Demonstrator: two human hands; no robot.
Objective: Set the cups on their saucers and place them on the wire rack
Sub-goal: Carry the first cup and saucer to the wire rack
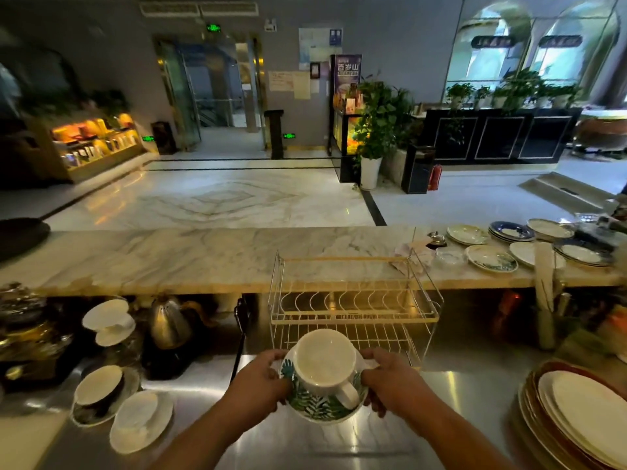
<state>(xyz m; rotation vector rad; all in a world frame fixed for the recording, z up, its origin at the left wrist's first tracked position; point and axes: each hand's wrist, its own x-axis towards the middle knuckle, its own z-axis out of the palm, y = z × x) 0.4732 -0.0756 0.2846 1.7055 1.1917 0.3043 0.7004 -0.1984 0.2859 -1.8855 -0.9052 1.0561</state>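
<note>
White ceramic cup (324,362) seated on a round green leaf-patterned saucer (315,407) whose opposite rims the hands grasp, left hand (261,378) and right hand (390,381), over the steel counter (458,385) just before the white wire rack (353,310).

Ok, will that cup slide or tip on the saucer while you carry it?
Likely to slide: the cup stands loose on a glossy saucer. Its handle juts to one side, so a tilt may tip it. Both look like china, probably breakable; left hand and right hand grip opposite rims, steadying it.
</note>
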